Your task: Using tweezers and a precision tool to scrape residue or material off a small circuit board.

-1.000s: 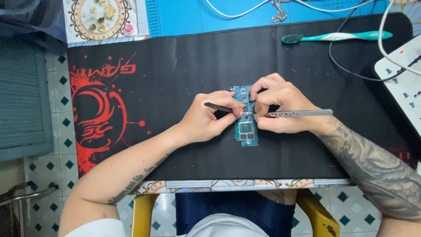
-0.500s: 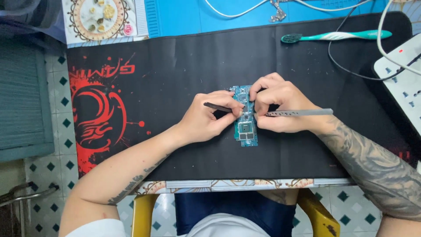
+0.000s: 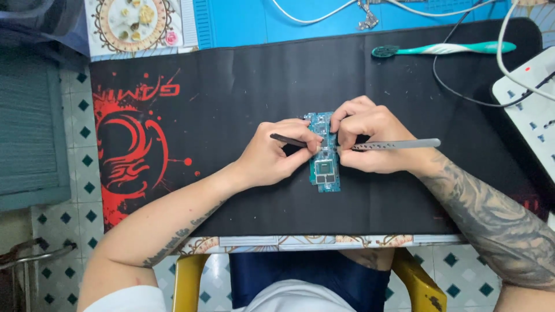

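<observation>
On the black desk mat (image 3: 231, 86), near its middle, your left hand (image 3: 272, 159) pinches a dark pointed tool (image 3: 288, 140) aimed at the blue circuit board (image 3: 324, 153). Your right hand (image 3: 373, 136) grips metal tweezers (image 3: 393, 144), tips on the board's centre. You look mid-way through working one small part; next calls for steady, fine pressure from both tools.

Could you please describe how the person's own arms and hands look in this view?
Both hands are bare, without gloves or rings. The left hand leads to a forearm with a thin line of script tattooed along it. The right hand leads to a forearm covered in dense dark tattoo work. White short sleeves show at the shoulders.
</observation>
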